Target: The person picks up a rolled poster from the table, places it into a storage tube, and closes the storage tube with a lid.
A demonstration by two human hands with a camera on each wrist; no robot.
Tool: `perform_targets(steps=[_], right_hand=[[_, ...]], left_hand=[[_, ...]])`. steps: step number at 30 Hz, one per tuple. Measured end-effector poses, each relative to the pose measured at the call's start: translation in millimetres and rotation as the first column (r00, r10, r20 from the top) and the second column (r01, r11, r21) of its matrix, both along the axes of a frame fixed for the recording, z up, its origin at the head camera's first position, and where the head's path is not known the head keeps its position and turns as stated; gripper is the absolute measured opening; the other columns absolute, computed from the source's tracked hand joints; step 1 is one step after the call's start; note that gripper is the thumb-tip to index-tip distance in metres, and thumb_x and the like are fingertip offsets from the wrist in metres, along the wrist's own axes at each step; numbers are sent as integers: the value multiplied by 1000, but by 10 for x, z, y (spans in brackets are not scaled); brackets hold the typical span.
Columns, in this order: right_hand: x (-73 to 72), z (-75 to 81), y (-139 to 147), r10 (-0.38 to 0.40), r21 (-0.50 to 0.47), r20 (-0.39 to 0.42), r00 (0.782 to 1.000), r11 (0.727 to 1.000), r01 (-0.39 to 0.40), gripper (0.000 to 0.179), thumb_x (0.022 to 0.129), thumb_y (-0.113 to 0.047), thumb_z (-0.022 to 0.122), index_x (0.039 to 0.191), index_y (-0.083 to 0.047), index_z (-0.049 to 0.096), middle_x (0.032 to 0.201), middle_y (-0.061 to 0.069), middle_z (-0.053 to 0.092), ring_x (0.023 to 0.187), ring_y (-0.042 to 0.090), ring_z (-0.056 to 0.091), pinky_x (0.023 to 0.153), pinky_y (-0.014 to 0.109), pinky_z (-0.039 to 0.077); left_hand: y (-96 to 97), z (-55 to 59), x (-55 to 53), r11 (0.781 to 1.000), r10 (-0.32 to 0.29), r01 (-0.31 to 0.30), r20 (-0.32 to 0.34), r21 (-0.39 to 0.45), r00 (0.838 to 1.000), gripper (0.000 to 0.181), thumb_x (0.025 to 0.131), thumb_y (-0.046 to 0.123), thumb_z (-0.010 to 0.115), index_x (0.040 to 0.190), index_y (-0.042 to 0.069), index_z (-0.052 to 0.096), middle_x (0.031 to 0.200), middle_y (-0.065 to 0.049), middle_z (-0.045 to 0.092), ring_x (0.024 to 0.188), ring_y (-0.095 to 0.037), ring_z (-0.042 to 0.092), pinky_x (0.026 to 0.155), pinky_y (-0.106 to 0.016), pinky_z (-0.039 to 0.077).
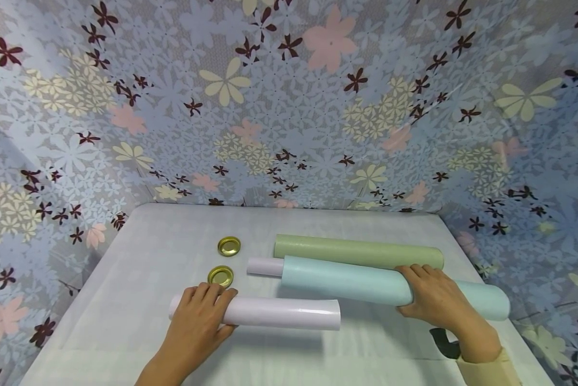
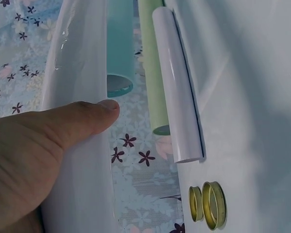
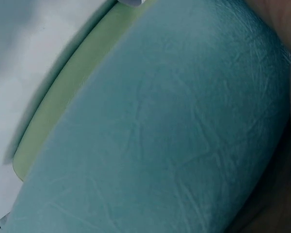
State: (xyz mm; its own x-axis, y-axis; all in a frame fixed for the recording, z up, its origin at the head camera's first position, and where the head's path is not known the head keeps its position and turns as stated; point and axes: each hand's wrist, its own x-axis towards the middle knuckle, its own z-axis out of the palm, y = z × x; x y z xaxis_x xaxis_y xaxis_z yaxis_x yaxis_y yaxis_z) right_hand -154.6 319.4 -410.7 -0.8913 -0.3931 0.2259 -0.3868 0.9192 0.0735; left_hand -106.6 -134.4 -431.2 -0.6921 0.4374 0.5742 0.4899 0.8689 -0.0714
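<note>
My left hand (image 1: 199,319) grips a glossy pale lavender tube (image 1: 289,313) near its left end, raised over the table. In the left wrist view the thumb lies along this tube (image 2: 82,184). My right hand (image 1: 433,297) grips a longer light blue tube (image 1: 346,280) toward its right part, also above the table. Past the blue tube lie a green tube (image 1: 356,251) and a second lavender tube (image 1: 264,266), which is mostly hidden behind the blue one in the head view. In the right wrist view the blue tube (image 3: 145,126) fills most of the picture.
Two gold round caps (image 1: 229,246) lie on the white-covered table (image 1: 125,279), left of the tubes; the nearer cap (image 1: 220,276) is close to my left fingers. Flower-patterned cloth (image 1: 289,107) hangs around the table's back and sides.
</note>
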Motion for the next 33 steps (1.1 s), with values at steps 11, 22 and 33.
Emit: perform_targets(steps=[11, 22, 33], right_hand=[[5, 13, 36, -13, 6, -12, 1000, 1000, 13, 76, 53, -43, 85, 115, -11, 58, 100, 8, 65, 89, 29, 60, 81, 50, 48], [18, 38, 67, -20, 12, -8, 1000, 1000, 20, 75, 53, -43, 85, 115, -10, 58, 100, 9, 66, 89, 30, 61, 80, 50, 47], [28, 60, 91, -12, 12, -17, 1000, 1000, 13, 75, 53, -43, 85, 115, -10, 58, 99, 9, 66, 90, 30, 61, 81, 50, 47]], left_hand=[[-110, 25, 2, 1000, -9, 9, -7, 0, 1000, 60, 56, 34, 84, 108, 16, 60, 95, 0, 61, 90, -22, 56, 78, -38, 42], [-208, 40, 29, 1000, -7, 7, 9, 9, 1000, 65, 54, 35, 86, 111, 15, 61, 96, -1, 61, 91, -22, 56, 79, -39, 42], [-267, 69, 44, 1000, 6, -5, 24, -10, 1000, 63, 57, 37, 85, 111, 15, 61, 95, 0, 61, 92, -22, 56, 80, -39, 42]])
